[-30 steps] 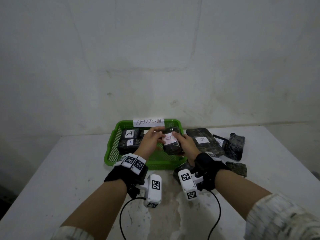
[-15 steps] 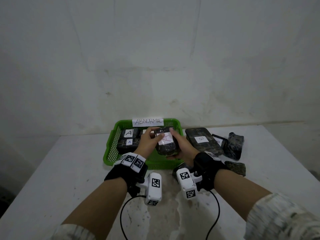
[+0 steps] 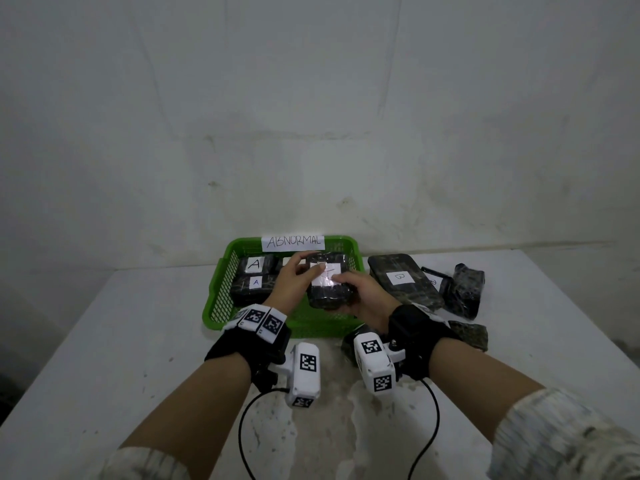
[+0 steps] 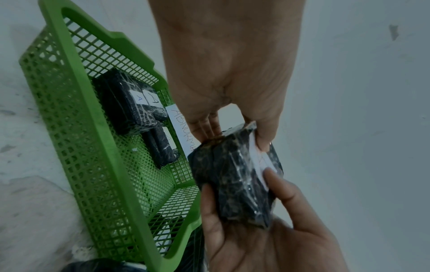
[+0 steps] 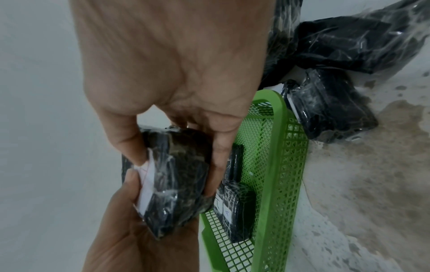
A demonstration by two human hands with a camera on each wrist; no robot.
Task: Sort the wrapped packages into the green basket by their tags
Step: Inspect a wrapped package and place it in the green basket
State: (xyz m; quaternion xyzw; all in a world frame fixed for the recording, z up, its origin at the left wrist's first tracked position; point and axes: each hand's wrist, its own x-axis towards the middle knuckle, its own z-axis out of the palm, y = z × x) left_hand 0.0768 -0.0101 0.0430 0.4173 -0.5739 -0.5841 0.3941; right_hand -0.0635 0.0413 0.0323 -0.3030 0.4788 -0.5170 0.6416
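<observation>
Both hands hold one dark wrapped package [image 3: 331, 285] [image 4: 235, 180] [image 5: 177, 176] with a white tag above the right half of the green basket [image 3: 221, 292] [image 4: 76, 128] [image 5: 272, 165]. My left hand [image 3: 294, 277] [image 4: 232, 92] pinches its far end, thumb on the tag. From the near side my right hand [image 3: 360, 292] [image 5: 181, 92] grips it, thumb on the tag and fingers underneath. Three wrapped packages tagged A [image 3: 254, 271] [image 4: 130, 108] lie in the basket's left part. A paper sign reading ABNORMAL [image 3: 293, 242] is fixed to the far rim.
To the right of the basket on the white table [image 3: 104, 341] lie a large package tagged B [image 3: 401, 278], another tagged package [image 3: 437, 282], a crumpled dark package [image 3: 465, 285] and a small one [image 3: 469, 334]. One more dark package [image 3: 348, 342] sits under my right wrist. A wall rises close behind.
The package has moved farther over the basket and tipped flatter, tag facing up. Both hands went with it and kept their hold.
</observation>
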